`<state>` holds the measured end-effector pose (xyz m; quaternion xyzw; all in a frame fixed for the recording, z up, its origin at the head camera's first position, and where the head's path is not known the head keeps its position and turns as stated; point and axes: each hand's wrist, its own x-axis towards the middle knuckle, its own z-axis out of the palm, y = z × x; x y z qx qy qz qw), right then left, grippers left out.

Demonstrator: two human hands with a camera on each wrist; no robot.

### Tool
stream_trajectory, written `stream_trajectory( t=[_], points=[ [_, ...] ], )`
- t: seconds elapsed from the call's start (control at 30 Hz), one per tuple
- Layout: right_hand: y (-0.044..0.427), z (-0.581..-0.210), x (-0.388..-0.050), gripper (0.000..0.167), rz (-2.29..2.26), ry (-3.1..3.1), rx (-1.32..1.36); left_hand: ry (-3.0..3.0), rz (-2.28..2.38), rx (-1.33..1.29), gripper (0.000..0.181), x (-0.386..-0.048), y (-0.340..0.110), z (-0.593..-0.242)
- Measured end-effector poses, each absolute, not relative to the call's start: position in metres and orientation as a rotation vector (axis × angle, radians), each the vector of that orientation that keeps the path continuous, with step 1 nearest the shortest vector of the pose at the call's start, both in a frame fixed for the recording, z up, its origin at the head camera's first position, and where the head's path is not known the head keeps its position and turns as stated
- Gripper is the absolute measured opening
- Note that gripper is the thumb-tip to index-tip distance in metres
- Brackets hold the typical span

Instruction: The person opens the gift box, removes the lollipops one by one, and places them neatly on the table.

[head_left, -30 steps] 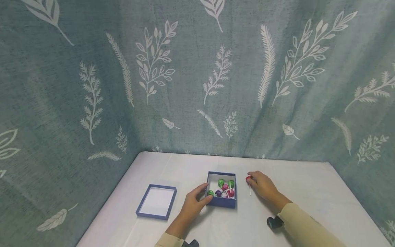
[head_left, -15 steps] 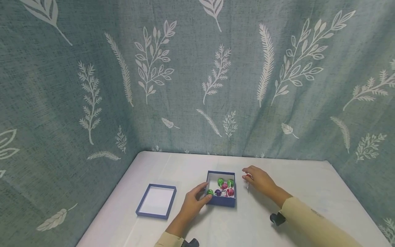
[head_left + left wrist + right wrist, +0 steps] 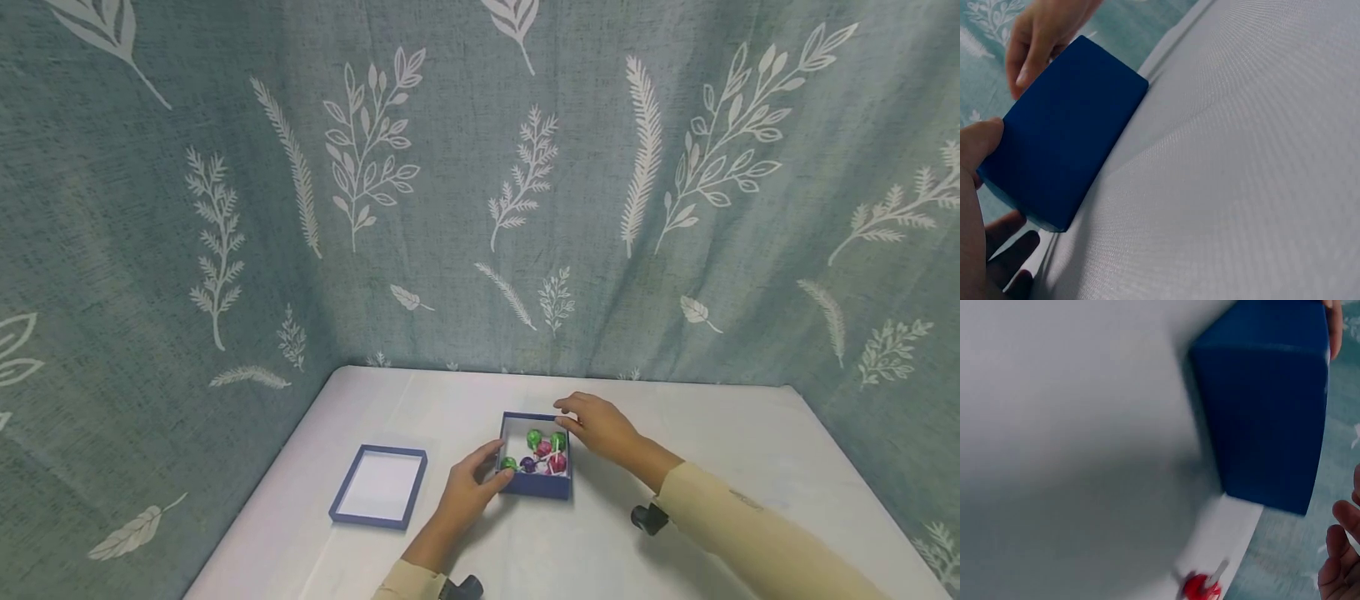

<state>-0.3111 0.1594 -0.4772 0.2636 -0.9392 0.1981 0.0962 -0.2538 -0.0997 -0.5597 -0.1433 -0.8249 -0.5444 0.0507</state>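
A blue open-topped box (image 3: 535, 486) stands on the table with several lollipops (image 3: 543, 449) inside, green, pink and purple. My left hand (image 3: 467, 490) holds its near left corner, the thumb at the front rim and the fingers along the left side. My right hand (image 3: 598, 427) hovers at the box's far right edge, its fingers spread with nothing seen between them. In the right wrist view a red lollipop (image 3: 1200, 587) lies apart from the right hand's fingers (image 3: 1342, 540); the hand hides it in the head view.
To the left lies a blue-rimmed lid (image 3: 378, 486), white inside up, on the white-covered table (image 3: 420, 400). A green-blue curtain (image 3: 450, 208) with pale leaves hangs behind and at both sides. Dark wrist devices (image 3: 648, 518) sit under the sleeves.
My right hand has moved left from beside the red lollipop to the box's far right edge. The left hand stays on the box.
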Motion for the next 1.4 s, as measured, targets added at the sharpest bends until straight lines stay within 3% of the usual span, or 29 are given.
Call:
stream_trajectory(
  t=[0.57,1.4],
  points=[
    [0.104,-0.485,-0.302,0.024,0.477,-2.907,0.816,-2.503,-1.641,-0.434,0.052,-0.251,-0.102,-0.565],
    [0.085,-0.495,-0.305,0.015,0.063,-2.921,0.692,-2.523,-1.639,-0.426,0.052,-0.256,-0.101,-0.561]
  ],
)
